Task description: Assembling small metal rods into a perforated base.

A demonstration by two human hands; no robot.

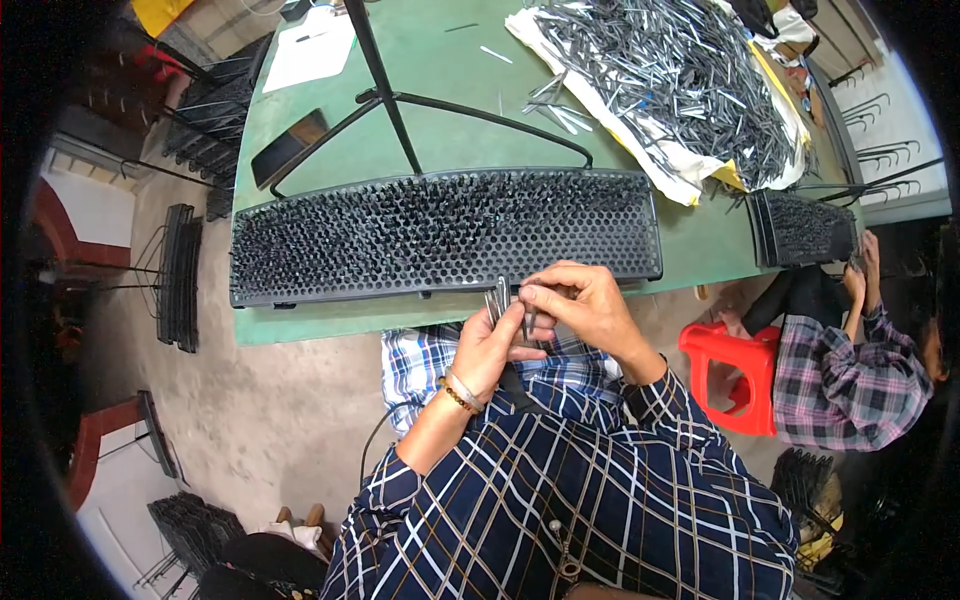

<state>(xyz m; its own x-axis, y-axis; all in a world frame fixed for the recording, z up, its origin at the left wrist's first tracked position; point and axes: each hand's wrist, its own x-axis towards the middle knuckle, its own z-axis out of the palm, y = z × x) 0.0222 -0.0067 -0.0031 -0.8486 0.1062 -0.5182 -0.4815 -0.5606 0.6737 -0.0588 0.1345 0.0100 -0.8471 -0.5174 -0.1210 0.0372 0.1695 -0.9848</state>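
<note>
My left hand [483, 348] is closed round a small bunch of thin grey metal strips [503, 292], their ends standing up past the thumb. Against that bunch, my right hand [590, 305] has its thumb and fingers pinched together; a strip seems to be between them, partly hidden. Both hands are just in front of a long black perforated panel [430, 285] on the table. Dark upright pieces [370, 230] crowd the panel's left and back holes, while bare holes show at its front right. A black rod frame [400, 98] rises behind it.
On the green table [450, 130] lie a heap of metal strips [680, 90] on a white sack, a phone [290, 148] and a paper sheet [312, 48]. At right, a person [850, 370] works at another panel [805, 228] by a red stool [730, 375]. Racks [178, 280] stand left.
</note>
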